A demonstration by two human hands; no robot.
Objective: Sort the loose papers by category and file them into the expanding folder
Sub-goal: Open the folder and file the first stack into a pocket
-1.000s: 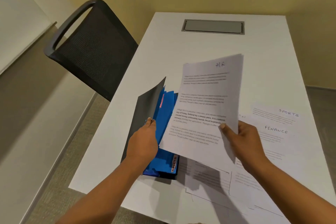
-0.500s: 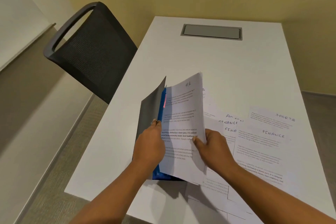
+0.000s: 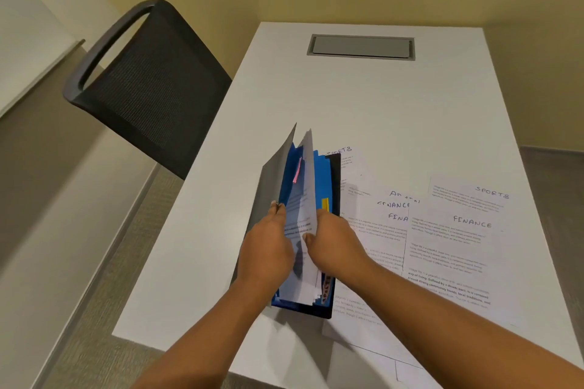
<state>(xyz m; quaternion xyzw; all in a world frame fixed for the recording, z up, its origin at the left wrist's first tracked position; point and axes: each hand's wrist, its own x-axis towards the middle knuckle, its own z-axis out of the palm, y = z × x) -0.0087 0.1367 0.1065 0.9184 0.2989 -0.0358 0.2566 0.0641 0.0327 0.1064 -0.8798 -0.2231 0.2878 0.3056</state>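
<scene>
An expanding folder point(image 3: 333, 186) with a grey cover point(image 3: 271, 180), blue dividers and pink and yellow tabs lies on the white table point(image 3: 363, 104). My left hand point(image 3: 267, 249) grips the raised grey cover and holds it open. My right hand point(image 3: 331, 240) pinches a printed sheet point(image 3: 305, 199) that stands almost upright inside a front pocket of the folder. Loose papers headed FINANCE point(image 3: 455, 246) and SPORTS point(image 3: 471, 196) are spread to the right of the folder, and others lie partly under it.
A black mesh chair point(image 3: 148, 88) stands at the table's left side. A grey cable hatch point(image 3: 361, 47) is set into the far end of the table. More sheets point(image 3: 395, 354) overhang the near table edge.
My right hand brought the HR sheet down from above the table and slid it into the folder's front pocket. My left hand kept the grey cover lifted.
</scene>
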